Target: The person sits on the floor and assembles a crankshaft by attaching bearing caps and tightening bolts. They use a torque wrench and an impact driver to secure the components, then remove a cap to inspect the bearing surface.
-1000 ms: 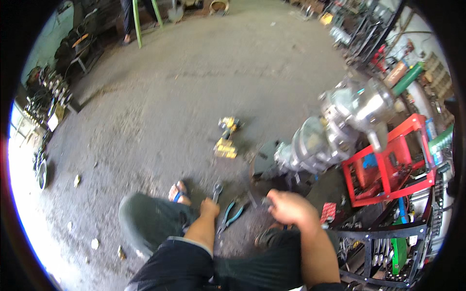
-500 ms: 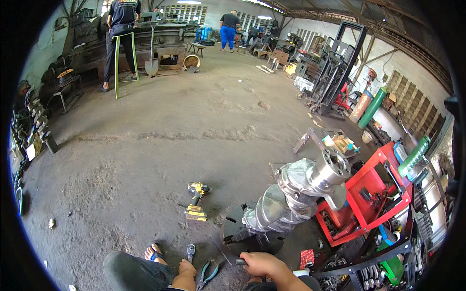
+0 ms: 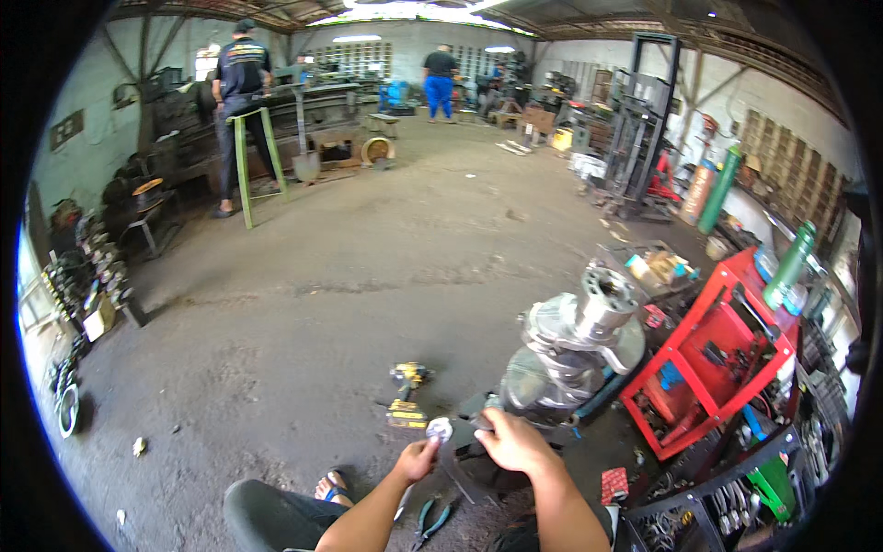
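My left hand is closed around a ratchet wrench; its round shiny head sticks out above the fingers and its handle shows below. My right hand is closed just to the right, at the foot of a large silver crankshaft that stands upright. A short dark cylindrical piece shows at its fingertips; blur hides the rest of it. Beyond the left hand a yellow and black cordless impact driver stands on the floor. Blue-handled pliers lie below my hands.
A red tool cart stands at the right, with a rack of wrenches nearer me. Further back are a pallet stacker and gas cylinders. One person stands by a green stand; another person is farther off.
The view has tilted up. Both hands have moved up and closer together beside the crankshaft's foot, the left one bringing the ratchet wrench. The dark rod at my right hand no longer shows clearly.
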`<state>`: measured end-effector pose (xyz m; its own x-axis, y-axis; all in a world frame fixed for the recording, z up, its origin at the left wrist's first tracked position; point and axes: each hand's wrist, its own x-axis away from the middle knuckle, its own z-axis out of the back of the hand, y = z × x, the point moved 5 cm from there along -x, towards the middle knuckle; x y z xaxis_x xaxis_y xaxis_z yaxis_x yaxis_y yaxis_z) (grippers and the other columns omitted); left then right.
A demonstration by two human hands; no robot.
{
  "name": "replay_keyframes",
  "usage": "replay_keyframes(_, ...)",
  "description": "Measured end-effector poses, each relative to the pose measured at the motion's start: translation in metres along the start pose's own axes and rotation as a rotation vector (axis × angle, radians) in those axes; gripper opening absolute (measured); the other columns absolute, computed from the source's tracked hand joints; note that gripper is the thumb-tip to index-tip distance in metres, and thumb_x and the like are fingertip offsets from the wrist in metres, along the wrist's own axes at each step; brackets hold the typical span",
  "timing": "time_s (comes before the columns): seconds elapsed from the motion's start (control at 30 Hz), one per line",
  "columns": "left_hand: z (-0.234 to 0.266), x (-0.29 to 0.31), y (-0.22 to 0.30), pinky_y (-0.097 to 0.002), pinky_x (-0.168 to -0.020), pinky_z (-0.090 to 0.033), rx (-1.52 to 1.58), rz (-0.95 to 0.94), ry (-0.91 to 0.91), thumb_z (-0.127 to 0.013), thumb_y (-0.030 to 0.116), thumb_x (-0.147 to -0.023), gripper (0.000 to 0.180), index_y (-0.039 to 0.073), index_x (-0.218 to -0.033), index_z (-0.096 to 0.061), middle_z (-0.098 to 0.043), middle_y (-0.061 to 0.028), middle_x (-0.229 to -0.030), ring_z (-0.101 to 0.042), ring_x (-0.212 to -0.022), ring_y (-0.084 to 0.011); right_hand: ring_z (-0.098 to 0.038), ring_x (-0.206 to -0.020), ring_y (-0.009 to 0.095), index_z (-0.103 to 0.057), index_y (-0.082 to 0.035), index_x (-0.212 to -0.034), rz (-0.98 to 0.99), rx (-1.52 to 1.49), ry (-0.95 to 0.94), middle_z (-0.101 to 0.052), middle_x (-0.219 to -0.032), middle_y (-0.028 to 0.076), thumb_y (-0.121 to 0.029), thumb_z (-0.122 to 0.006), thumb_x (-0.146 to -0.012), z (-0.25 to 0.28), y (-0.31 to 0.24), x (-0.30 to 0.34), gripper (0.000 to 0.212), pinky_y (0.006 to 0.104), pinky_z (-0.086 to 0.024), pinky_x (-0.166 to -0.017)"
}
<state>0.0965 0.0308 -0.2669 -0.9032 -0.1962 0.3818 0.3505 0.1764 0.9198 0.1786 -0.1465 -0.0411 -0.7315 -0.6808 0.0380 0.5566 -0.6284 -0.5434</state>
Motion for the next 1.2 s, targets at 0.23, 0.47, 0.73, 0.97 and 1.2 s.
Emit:
replay_keyframes(0.23,0.000,0.090,0.146,-0.0311,-0.065,-0.046,-0.005,-0.475,-0.258,-0.052,0.056,-0.101,0.052,0.005,-0.097,-0.063,-0.060,-0.0036,-0.084,-0.053,-0.072,-0.0146,-0.068,-0.071,0.029,-0.064,-0.001,-0.100,0.139,-0.383,0.149,-0.067,-0.078,0.017,-0.040,-0.070,-0.093,0.030,-0.044,0.018,0.040,0.0392,-0.050,-0.065)
replay_keyframes(0.47,-0.007,0.164,0.149,-0.0261,-0.057,-0.039,0.187,-0.345,-0.342,-0.054,0.058,-0.100,0.056,0.003,-0.101,-0.066,-0.059,-0.0017,-0.082,-0.051,-0.068,-0.0101,-0.062,-0.062,0.019,-0.069,-0.003,-0.096,0.326,-0.491,-0.002,-0.066,-0.071,0.010,-0.047,-0.067,-0.094,-0.004,-0.075,0.047,0.044,0.0335,-0.047,-0.060)
replay_keyframes(0.73,-0.019,0.177,0.151,-0.0234,-0.062,-0.044,0.320,-0.291,-0.435,-0.051,0.048,-0.105,0.040,0.009,-0.106,-0.059,-0.059,-0.0006,-0.084,-0.053,-0.071,-0.0080,-0.052,-0.064,0.010,-0.065,0.000,-0.098,0.222,-0.615,0.048,-0.057,-0.067,0.004,-0.043,-0.063,-0.098,-0.022,-0.067,0.056,0.043,0.0304,-0.043,-0.059)
replay_keyframes(0.97,-0.014,0.168,0.143,-0.0245,-0.058,-0.042,0.187,-0.229,-0.385,-0.045,0.060,-0.102,0.056,0.006,-0.108,-0.059,-0.058,-0.0019,-0.080,-0.052,-0.067,-0.0099,-0.064,-0.071,0.040,-0.063,-0.002,-0.089,0.410,-0.371,0.045,-0.063,-0.074,0.018,-0.081,-0.031,-0.092,-0.017,-0.063,0.050,0.086,0.0422,-0.047,-0.061)
replay_keyframes(1.2,-0.015,0.162,0.145,-0.0227,-0.056,-0.039,0.100,-0.372,-0.332,-0.042,0.057,-0.104,0.054,0.007,-0.102,-0.064,-0.056,0.0024,-0.074,-0.048,-0.061,-0.0065,-0.064,-0.071,0.041,-0.063,-0.002,-0.087,0.359,-0.325,-0.087,-0.063,-0.074,0.017,-0.094,-0.036,-0.078,-0.021,-0.062,0.047,0.097,0.0442,-0.048,-0.061)
